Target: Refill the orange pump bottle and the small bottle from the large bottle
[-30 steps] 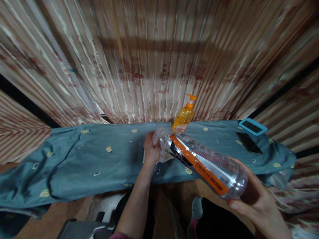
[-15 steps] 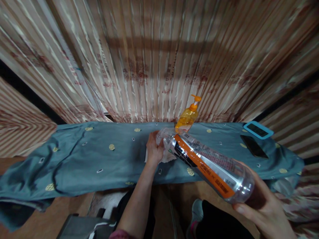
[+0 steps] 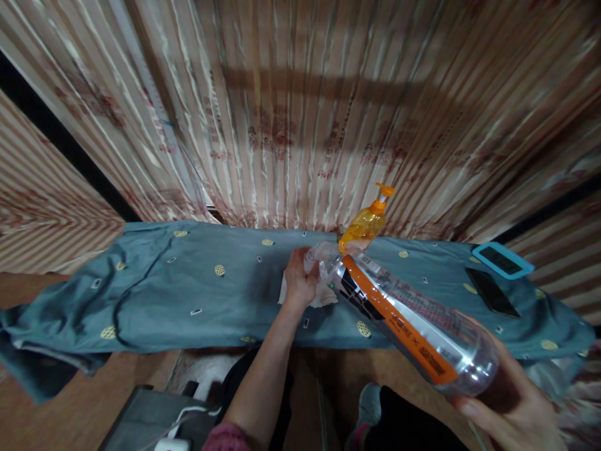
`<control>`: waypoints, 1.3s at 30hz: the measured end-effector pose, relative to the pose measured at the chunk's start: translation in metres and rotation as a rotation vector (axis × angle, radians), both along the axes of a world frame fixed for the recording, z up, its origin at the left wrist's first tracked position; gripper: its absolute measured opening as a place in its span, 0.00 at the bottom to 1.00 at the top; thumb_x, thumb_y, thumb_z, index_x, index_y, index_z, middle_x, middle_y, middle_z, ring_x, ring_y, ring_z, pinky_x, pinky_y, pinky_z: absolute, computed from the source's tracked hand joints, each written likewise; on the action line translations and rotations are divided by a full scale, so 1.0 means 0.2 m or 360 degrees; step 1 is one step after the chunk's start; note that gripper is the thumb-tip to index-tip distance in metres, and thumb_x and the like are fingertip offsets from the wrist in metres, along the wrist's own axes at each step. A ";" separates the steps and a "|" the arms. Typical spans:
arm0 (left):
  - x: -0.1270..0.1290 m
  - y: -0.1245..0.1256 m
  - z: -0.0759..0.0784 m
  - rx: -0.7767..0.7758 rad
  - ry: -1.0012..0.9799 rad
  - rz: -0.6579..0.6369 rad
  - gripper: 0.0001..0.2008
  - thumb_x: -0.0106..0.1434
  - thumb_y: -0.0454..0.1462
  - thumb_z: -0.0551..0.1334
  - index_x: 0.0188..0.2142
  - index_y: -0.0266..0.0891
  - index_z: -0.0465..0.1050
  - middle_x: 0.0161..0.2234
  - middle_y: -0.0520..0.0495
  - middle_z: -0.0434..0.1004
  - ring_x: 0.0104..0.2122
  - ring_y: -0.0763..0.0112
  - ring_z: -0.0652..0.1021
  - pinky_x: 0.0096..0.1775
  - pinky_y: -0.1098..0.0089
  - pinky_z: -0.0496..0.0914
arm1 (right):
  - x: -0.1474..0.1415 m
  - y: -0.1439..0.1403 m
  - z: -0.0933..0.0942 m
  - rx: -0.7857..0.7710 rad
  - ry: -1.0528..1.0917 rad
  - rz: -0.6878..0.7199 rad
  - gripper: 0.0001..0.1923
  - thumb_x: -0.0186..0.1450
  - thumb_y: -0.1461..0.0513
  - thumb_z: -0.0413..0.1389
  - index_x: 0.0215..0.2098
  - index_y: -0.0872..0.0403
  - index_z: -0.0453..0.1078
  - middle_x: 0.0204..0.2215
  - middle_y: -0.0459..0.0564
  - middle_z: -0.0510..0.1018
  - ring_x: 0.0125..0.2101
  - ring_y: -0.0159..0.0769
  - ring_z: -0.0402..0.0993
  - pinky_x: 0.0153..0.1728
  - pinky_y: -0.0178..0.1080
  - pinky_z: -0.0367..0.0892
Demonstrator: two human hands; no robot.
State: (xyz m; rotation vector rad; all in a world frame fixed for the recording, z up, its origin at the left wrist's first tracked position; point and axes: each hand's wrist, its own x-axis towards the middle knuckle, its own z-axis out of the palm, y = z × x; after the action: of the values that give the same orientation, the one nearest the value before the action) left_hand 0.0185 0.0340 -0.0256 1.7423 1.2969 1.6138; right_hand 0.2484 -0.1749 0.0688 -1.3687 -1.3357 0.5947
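A large clear plastic bottle (image 3: 399, 313) with an orange, black and silver label lies slanted across the view, its base towards me. My right hand (image 3: 511, 388) grips it round the base. At the far, narrower end, my left hand (image 3: 301, 279) is closed on the clear plastic, which looks bent or dented there; the fingertips are partly hidden. Beneath the left hand a whitish tissue or cloth (image 3: 325, 297) spreads on the blue-green patterned cloth (image 3: 154, 294). Just beyond the bottle's far end stands a pump bottle (image 3: 362, 227) of yellow liquid with an orange pump.
On the right of the cloth lie a blue-framed device (image 3: 503, 260) and a dark phone (image 3: 492, 292). A pleated curtain (image 3: 300, 113) hangs close behind. Below the front edge are a grey box-like object (image 3: 141, 419), a white cable and a shoe (image 3: 370, 404).
The view has shifted, so the table items appear slightly further right. Both hands keep their hold on the plastic bottle, with little change in its tilt.
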 end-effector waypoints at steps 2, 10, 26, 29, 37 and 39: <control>0.00 0.00 0.00 0.0007 -0.0008 0.0003 0.14 0.66 0.43 0.59 0.47 0.38 0.72 0.41 0.41 0.79 0.42 0.58 0.80 0.45 0.60 0.74 | 0.00 0.00 0.00 0.0008 0.0010 -0.0001 0.37 0.54 0.61 0.71 0.60 0.31 0.71 0.53 0.36 0.82 0.45 0.37 0.83 0.40 0.24 0.73; 0.00 0.00 0.01 -0.0043 0.0007 0.0009 0.12 0.66 0.41 0.59 0.46 0.39 0.73 0.41 0.42 0.79 0.42 0.58 0.80 0.45 0.59 0.74 | 0.11 -0.03 -0.08 -0.0077 -0.0104 0.0047 0.40 0.56 0.61 0.71 0.65 0.41 0.66 0.55 0.46 0.81 0.48 0.44 0.83 0.43 0.30 0.77; 0.01 -0.01 0.01 -0.0053 0.0019 0.0023 0.11 0.66 0.41 0.61 0.45 0.39 0.73 0.40 0.42 0.79 0.43 0.57 0.80 0.47 0.59 0.74 | 0.08 -0.03 -0.07 -0.0198 0.0044 -0.0107 0.40 0.49 0.58 0.73 0.60 0.36 0.72 0.52 0.41 0.83 0.48 0.48 0.82 0.43 0.34 0.78; 0.01 -0.01 0.02 -0.0060 0.0015 0.0023 0.11 0.66 0.41 0.60 0.46 0.38 0.73 0.40 0.42 0.79 0.43 0.57 0.80 0.47 0.59 0.74 | 0.11 -0.03 -0.09 -0.0198 0.0024 -0.0108 0.40 0.52 0.57 0.72 0.61 0.40 0.71 0.54 0.43 0.82 0.49 0.49 0.82 0.44 0.35 0.78; 0.01 -0.01 0.02 -0.0069 0.0030 0.0001 0.13 0.67 0.42 0.60 0.46 0.37 0.73 0.41 0.41 0.78 0.42 0.57 0.79 0.46 0.58 0.74 | 0.12 -0.04 -0.09 -0.0204 0.0033 -0.0032 0.38 0.55 0.59 0.71 0.62 0.46 0.69 0.54 0.48 0.82 0.49 0.49 0.81 0.44 0.35 0.78; 0.01 -0.01 0.02 -0.0082 0.0038 0.0011 0.12 0.66 0.42 0.61 0.46 0.38 0.73 0.41 0.42 0.79 0.43 0.57 0.79 0.46 0.59 0.74 | 0.12 -0.04 -0.09 -0.0224 0.0080 -0.0072 0.39 0.53 0.59 0.72 0.62 0.45 0.70 0.54 0.48 0.82 0.50 0.49 0.81 0.45 0.35 0.78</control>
State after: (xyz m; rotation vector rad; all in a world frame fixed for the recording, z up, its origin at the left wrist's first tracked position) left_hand 0.0201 0.0325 -0.0221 1.7331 1.3446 1.5543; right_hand 0.2716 -0.1828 0.0506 -1.4839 -1.2386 0.6993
